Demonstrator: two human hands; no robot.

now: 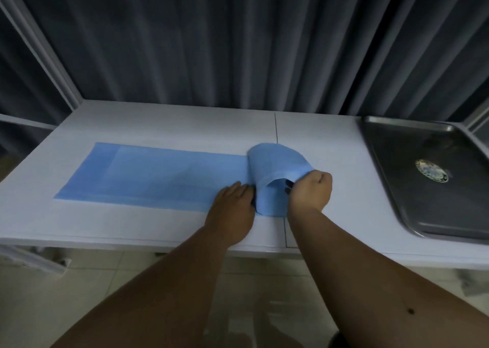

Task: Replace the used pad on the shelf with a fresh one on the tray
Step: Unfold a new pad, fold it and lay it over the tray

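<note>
One blue pad (148, 174) lies flat along the white shelf (164, 125), its long side running left to right, and its right end is curled up and over into a loose loop. The right hand (311, 191) is clenched on the top edge of that loop, pinching the folded-over sheet between thumb and fingers. The left hand (232, 202) rests palm down on the pad just beside the foot of the loop, fingers spread flat and gripping nothing.

One metal tray (397, 188) sits at the right end of the shelf, well apart from the pad, with bare shelf between them. Its floor shows only a single round label (431, 170); the print is too blurred to read. A thin seam (276, 127) crosses the shelf top behind the loop. Dark pleated curtains (238, 43) hang close behind the shelf, and a white frame post (39, 43) rises at the left corner. Pale floor tiles (31, 308) show below both forearms.
</note>
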